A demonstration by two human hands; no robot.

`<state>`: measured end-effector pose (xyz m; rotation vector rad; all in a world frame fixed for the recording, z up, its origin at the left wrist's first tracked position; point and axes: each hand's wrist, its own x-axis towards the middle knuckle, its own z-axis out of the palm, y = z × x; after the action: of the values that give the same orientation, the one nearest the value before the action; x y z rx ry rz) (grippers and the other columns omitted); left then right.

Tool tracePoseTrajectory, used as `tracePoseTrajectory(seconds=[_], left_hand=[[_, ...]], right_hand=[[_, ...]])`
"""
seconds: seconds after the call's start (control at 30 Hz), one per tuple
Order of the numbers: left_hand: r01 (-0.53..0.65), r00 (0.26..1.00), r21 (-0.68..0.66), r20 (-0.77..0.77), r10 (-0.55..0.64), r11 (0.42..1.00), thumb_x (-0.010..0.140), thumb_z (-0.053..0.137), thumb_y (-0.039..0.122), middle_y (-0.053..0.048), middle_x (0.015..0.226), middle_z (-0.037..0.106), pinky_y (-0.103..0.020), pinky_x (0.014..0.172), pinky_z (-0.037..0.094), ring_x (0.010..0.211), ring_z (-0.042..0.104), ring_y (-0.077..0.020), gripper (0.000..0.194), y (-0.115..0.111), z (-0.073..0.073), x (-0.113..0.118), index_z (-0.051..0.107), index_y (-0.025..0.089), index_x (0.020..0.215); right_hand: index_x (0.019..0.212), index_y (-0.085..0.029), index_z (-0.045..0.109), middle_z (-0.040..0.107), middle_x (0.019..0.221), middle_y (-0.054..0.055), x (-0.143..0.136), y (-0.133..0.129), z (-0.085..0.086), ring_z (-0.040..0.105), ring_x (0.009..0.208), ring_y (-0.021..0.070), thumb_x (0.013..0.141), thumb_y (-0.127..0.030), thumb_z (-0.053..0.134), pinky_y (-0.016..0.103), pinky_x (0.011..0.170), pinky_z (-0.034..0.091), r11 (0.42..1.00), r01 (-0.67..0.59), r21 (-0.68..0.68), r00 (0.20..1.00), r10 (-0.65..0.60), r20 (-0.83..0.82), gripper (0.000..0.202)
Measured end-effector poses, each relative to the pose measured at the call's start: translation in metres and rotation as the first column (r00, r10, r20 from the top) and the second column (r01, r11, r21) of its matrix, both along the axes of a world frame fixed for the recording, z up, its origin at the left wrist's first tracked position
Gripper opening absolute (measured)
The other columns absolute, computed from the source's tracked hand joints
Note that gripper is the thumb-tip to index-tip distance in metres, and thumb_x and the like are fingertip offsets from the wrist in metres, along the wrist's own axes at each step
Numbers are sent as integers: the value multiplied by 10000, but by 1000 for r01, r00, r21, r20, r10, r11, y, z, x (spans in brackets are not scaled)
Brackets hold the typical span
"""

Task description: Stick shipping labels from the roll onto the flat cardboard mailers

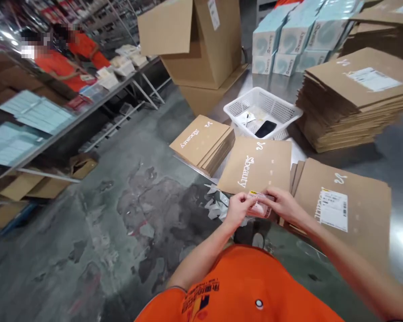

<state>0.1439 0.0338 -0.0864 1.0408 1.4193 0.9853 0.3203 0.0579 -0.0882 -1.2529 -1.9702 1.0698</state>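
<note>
Close to my body, my left hand (237, 208) and my right hand (279, 202) pinch a small sheet of printed labels (261, 209) between them. The sheet is pale pink and white with a yellow mark at its top. Just beyond it lies a flat brown cardboard mailer (268, 163) printed "beauty". To the right of my hands, another cardboard mailer (366, 201) bears a white shipping label (334, 209). My fingers cover part of the sheet.
A white plastic basket (282, 107) holds a black phone (266, 129). Mailer stacks stand left (204, 138) and right (342, 107). Behind are a large open carton (204, 58) and light-blue boxes (293, 40). Two people in orange (62, 67) are at a far-left table.
</note>
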Motion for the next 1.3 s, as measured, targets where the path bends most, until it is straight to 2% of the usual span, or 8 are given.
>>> tracePoseTrajectory(seconds=[0.23,0.4,0.67,0.73,0.87,1.13,1.23,1.3], left_hand=[[63,998,-304,42,-52,951,613,768,400,-52,732,702,-291,650,484,666,611,-177,340,-37,-63,-46,712,124,803],[32,998,-334,59,-13,942,653,739,413,-115,834,751,-378,775,534,793,680,-262,405,-77,-71,-90,743,71,869],[-127,987,19,-95,128,992,737,691,368,-122,1054,740,-363,915,505,986,678,-265,377,11,-34,-98,729,108,1007],[-105,990,13,-89,105,994,721,709,382,-128,1053,740,-383,922,505,988,678,-276,393,15,-34,-92,730,104,998],[12,998,-147,70,-2,989,679,719,538,-127,1001,750,-416,854,547,922,696,-295,531,-9,-38,-63,732,102,982],[306,931,-293,290,-220,906,577,761,616,-123,831,756,-417,745,577,786,704,-291,565,-34,-27,2,749,115,838],[316,939,-337,244,-241,887,563,774,598,-106,795,752,-410,739,573,799,699,-286,530,-34,-29,9,741,129,809],[346,932,-346,232,-278,872,553,776,600,-90,780,746,-407,751,568,805,695,-280,531,-36,-31,11,735,132,801]], right_hand=[[930,-180,653,677,950,115,-15,109,-14,590,905,263,921,-402,441,371,797,441,954,113,277,907,-213,363,307],[1313,-112,532,613,1191,222,-29,132,-16,533,1066,372,890,-446,500,494,892,390,897,113,427,743,-362,564,540],[1403,-115,444,372,1505,186,-71,75,-48,254,1414,357,930,-512,395,546,1134,148,873,-196,447,789,-130,600,619],[1410,-137,438,377,1502,186,-53,66,-50,276,1407,358,935,-506,376,553,1127,173,910,-73,409,798,-193,571,605],[1439,-47,357,454,1407,280,26,58,-45,451,1276,404,899,-521,416,547,1021,359,790,592,157,674,-592,441,721],[1325,-173,510,572,1233,287,216,-72,-72,548,1136,469,760,-597,550,624,880,426,443,896,-26,406,-795,451,707],[1253,-166,572,492,1323,310,202,-84,-57,392,1267,532,716,-645,571,725,923,327,533,838,120,378,-724,577,720],[1341,-184,498,418,1436,230,159,-65,-35,337,1341,455,748,-652,539,650,1007,340,707,685,178,602,-686,410,756]])
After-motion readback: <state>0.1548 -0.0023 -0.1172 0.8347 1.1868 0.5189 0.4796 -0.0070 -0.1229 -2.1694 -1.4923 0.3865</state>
